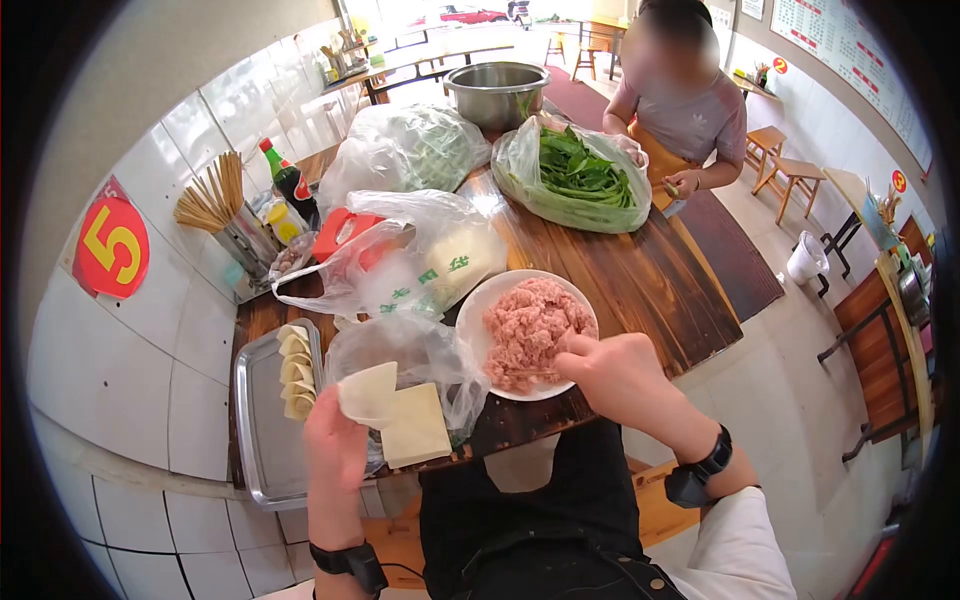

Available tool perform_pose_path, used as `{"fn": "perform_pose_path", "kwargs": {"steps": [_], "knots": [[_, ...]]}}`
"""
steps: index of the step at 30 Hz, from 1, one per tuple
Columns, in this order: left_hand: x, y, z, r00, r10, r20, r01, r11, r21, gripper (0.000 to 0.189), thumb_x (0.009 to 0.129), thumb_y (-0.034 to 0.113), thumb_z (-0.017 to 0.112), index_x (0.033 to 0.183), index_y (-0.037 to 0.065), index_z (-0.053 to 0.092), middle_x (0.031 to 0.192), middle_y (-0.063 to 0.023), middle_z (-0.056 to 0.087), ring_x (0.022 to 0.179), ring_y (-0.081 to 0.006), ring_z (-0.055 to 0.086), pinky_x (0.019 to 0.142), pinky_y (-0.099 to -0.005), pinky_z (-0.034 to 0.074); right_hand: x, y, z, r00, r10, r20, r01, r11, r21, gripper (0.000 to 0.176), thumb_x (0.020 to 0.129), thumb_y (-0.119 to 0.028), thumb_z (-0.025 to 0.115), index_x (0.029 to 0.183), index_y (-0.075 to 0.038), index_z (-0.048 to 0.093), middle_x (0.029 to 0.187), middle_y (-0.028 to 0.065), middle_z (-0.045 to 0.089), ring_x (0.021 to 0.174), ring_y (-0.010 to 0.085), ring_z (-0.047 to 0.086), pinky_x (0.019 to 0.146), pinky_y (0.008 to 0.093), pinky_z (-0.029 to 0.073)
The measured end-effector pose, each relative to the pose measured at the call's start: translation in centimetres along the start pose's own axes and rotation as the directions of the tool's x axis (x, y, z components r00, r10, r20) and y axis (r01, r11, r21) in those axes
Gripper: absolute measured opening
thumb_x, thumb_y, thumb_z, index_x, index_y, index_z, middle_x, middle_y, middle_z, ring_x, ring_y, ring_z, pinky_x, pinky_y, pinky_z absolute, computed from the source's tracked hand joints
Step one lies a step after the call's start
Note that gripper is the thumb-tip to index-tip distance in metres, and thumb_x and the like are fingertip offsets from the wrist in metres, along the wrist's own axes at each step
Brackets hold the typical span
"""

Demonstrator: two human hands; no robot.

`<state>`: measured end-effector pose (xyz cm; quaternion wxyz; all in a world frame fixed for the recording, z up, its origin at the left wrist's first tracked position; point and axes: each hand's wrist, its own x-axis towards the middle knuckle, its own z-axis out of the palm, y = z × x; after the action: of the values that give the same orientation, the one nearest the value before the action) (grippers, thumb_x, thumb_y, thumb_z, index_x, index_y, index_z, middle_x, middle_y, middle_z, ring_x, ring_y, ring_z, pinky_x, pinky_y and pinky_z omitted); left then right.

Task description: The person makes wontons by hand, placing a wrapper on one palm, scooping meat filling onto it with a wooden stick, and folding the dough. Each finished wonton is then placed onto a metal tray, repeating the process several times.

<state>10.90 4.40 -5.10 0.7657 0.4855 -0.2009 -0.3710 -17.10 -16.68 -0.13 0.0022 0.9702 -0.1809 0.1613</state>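
My left hand [338,440] is closed on the edge of a pale wonton wrapper [368,395], held up beside the table's front edge. More square wrappers [418,428] lie in a stack just right of it, by a crumpled clear plastic bag [400,345]. My right hand [615,370] is closed over the rim of a white plate [468,328] heaped with pink minced meat [535,325]. From its fingers a thin stick [532,373] seems to reach into the meat, mostly hidden. Left of my left hand, folded wontons [297,370] stand in a row in a metal tray [265,450].
Behind the plate are a bag with a white lump [460,255], a red container [345,235], bagged leafy greens [590,185], another bag [405,150] and a steel pot [497,95]. Chopsticks [215,195] and a bottle [288,180] line the wall. Another person [680,110] stands at the far right.
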Motion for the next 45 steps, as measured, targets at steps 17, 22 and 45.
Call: {"fn": "perform_pose_path", "kwargs": {"steps": [17, 22, 45], "knots": [[-7.9, -8.0, 8.5, 0.657, -0.672, 0.341, 0.743, 0.499, -0.446, 0.039, 0.104, 0.025, 0.046, 0.137, 0.004, 0.047, 0.135, -0.0121, 0.056, 0.128, -0.0288, 0.053, 0.111, -0.0485, 0.039, -2.8, 0.3, 1.1, 0.984, 0.104, -0.146, -0.083, 0.986, 0.146, 0.003, 0.081, -0.011, 0.067, 0.083, -0.013, 0.066, 0.074, 0.0035, 0.061, 0.061, 0.0261, 0.064, 0.051, 0.0351, 0.049], [-8.0, -9.0, 8.4, 0.673, -0.669, 0.315, 0.728, 0.521, -0.446, 0.039, 0.104, 0.022, 0.044, 0.138, 0.003, 0.046, 0.140, -0.0133, 0.052, 0.129, -0.0290, 0.051, 0.111, -0.0480, 0.040, -2.8, -0.5, 1.0, 0.962, 0.208, -0.179, -0.162, 0.957, 0.241, 0.003, 0.082, -0.011, 0.067, 0.081, -0.012, 0.064, 0.071, 0.0045, 0.060, 0.061, 0.0273, 0.063, 0.051, 0.0364, 0.049], [-8.3, -10.1, 6.4, 0.674, -0.679, 0.292, 0.698, 0.455, -0.554, 0.037, 0.100, 0.013, 0.047, 0.134, -0.001, 0.048, 0.133, -0.0161, 0.057, 0.125, -0.0307, 0.055, 0.109, -0.0455, 0.042, -2.0, -2.6, 0.7, 0.967, 0.232, -0.101, -0.212, 0.961, 0.179, 0.008, 0.082, -0.012, 0.065, 0.076, -0.010, 0.060, 0.072, 0.0057, 0.060, 0.062, 0.0288, 0.063, 0.052, 0.0388, 0.047]]}}
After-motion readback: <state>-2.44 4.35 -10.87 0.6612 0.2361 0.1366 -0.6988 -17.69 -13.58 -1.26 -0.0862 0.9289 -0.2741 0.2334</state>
